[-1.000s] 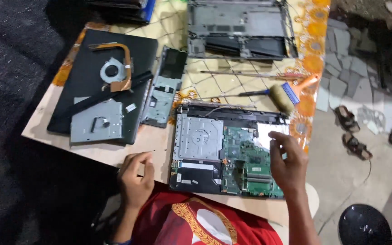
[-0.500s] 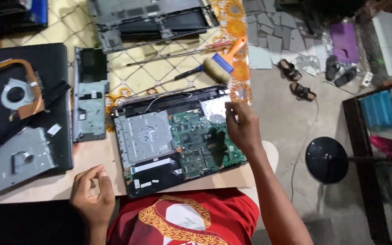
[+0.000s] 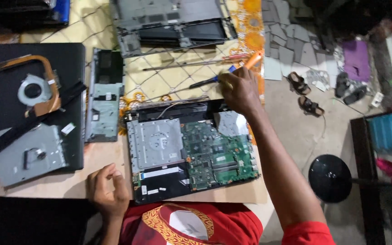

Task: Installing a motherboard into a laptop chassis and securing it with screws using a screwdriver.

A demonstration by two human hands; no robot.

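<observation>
1. Up off the circuit board goes the right hand (image 3: pixel 240 90); half a second back it rested on the opened laptop, and now it sits past that laptop's far edge, fingers wrapped around the handle end of a screwdriver (image 3: pixel 205 82).
2. That screwdriver has a dark shaft pointing left across the patterned cloth, with its orange-and-blue grip poking out beyond the knuckles, near the table's right edge (image 3: pixel 259 196).
3. Left hand (image 3: pixel 107 190) has hardly budged: loosely curled at the table's near edge, just beside the near left corner of the opened laptop (image 3: pixel 191 149), holding nothing I can make out.
4. Opened laptop lies at the near right part of the table, green board and silver plate exposed.
5. Two thin long tools (image 3: pixel 191 63) lie parallel beyond the screwdriver.
6. A bare laptop shell (image 3: pixel 173 22) sits at the far edge.
7. On the left, a black lid (image 3: pixel 75 54) carries a fan with copper pipe (image 3: pixel 35 88) and a grey metal plate (image 3: pixel 28 154).
</observation>
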